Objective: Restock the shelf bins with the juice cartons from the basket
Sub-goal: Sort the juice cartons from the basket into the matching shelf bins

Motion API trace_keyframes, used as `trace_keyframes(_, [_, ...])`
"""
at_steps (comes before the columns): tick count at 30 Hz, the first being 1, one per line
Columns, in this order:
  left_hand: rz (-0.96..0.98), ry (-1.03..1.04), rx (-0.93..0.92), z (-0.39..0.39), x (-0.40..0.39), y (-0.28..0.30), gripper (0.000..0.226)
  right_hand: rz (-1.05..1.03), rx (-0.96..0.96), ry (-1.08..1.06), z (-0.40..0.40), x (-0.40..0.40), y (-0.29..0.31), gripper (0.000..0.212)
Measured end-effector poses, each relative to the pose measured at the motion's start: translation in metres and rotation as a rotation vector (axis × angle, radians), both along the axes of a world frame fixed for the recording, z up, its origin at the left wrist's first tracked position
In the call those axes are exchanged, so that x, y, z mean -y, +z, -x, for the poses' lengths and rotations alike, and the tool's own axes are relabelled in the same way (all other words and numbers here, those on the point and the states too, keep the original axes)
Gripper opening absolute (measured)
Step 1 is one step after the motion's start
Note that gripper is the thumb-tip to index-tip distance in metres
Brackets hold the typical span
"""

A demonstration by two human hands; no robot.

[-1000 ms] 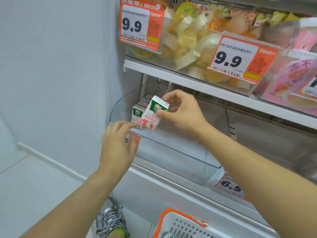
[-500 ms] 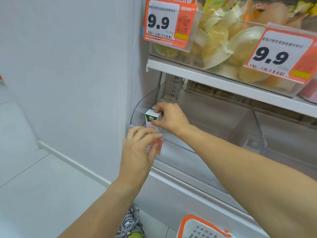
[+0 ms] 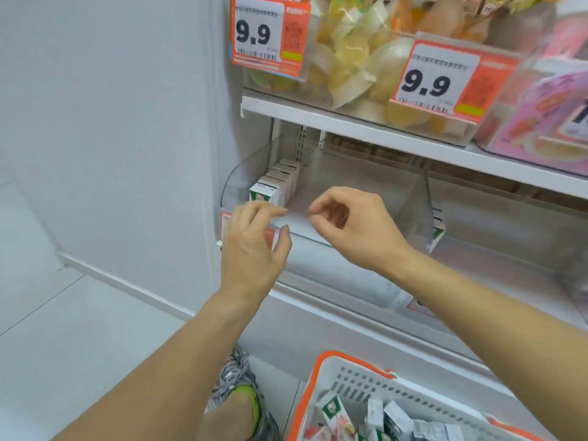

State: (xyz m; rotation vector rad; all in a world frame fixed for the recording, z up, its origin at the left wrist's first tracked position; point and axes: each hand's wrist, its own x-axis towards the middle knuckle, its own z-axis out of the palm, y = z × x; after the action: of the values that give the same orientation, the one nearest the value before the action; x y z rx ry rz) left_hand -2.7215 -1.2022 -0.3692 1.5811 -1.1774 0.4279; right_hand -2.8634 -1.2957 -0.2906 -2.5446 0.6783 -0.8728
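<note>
At the bin's front lip: left hand (image 3: 254, 246) and right hand (image 3: 353, 224) loosely curled, holding nothing.
Juice cartons (image 3: 276, 183): rowed along the left wall of the clear shelf bin (image 3: 366, 176); more heaped in the basket (image 3: 359, 383) below.
Handling: likely light, stiff, slick – pinch across the flat sides.
Obstacles: bin front wall, upper shelf (image 3: 381, 135), price tags (image 3: 269, 33).

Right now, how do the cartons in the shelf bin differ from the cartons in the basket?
The cartons in the shelf bin stand upright in one neat row along its left wall; the cartons in the basket lie tumbled at all angles. Both show white and green packs.
</note>
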Motion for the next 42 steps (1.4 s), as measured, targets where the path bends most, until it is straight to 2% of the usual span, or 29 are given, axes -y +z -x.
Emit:
trace_keyframes(3, [0.006, -0.111, -0.062, 0.05, -0.001, 0.004, 0.007, -0.09, 0.036, 0.028, 0.073, -0.038, -0.016, 0.011])
trace_keyframes(5, [-0.101, -0.218, -0.119, 0.086, -0.002, -0.009, 0.007, -0.183, 0.002, -0.001, 0.117, -0.047, -0.04, 0.012])
trace_keyframes(10, [-0.657, -0.447, -0.278, 0.157, -0.013, -0.074, 0.011, -0.484, -0.203, -0.166, 0.213, -0.035, -0.125, 0.016])
trace_keyframes(13, [-1.01, -0.516, -0.244, 0.185, -0.021, -0.112, 0.014, -0.589, -0.403, -0.255, 0.26, -0.016, -0.166, 0.015])
trace_keyframes(15, [-1.175, -0.515, -0.259, 0.2, -0.026, -0.134, 0.019, -0.659, -0.508, -0.301, 0.281, -0.011, -0.185, 0.007])
trace_keyframes(17, [-1.276, -0.442, -0.316, 0.211, -0.03, -0.156, 0.019, -0.769, -0.533, -0.352, 0.291, -0.014, -0.201, 0.002])
trace_keyframes(20, [-1.365, -0.372, -0.314, 0.222, -0.037, -0.187, 0.013, -0.896, -0.619, -0.341, 0.285, -0.023, -0.22, 0.013])
trace_keyframes(23, [-1.445, -0.39, -0.147, 0.229, -0.041, -0.21, 0.039, -0.947, -0.682, -0.278, 0.27, -0.032, -0.234, 0.021])
trace_keyframes(27, [-1.494, -0.37, -0.014, 0.236, -0.032, -0.223, 0.052, -0.793, -0.951, -0.234, 0.261, -0.046, -0.254, 0.047])
trace_keyframes(30, [-1.573, -0.371, 0.024, 0.243, -0.02, -0.223, 0.049, -0.718, -1.061, -0.254, 0.263, -0.054, -0.268, 0.048])
trace_keyframes(33, [-1.606, -0.365, -0.02, 0.248, -0.013, -0.228, 0.051, -0.711, -0.974, -0.329, 0.256, -0.058, -0.27, 0.027])
trace_keyframes(35, [-1.625, -0.343, -0.026, 0.251, -0.011, -0.231, 0.049, -0.743, -0.947, -0.358, 0.252, -0.058, -0.268, 0.021])
trace_keyframes(37, [-1.638, -0.308, -0.013, 0.254, -0.009, -0.228, 0.044, -0.793, -0.895, -0.4, 0.254, -0.054, -0.26, 0.027])
trace_keyframes(40, [-1.663, -0.282, -0.059, 0.258, -0.001, -0.227, 0.035, -0.897, -0.819, -0.475, 0.271, -0.046, -0.241, 0.049])
trace_keyframes(42, [-1.676, -0.282, -0.121, 0.259, 0.002, -0.231, 0.036, -0.969, -0.743, -0.51, 0.284, -0.043, -0.232, 0.052])
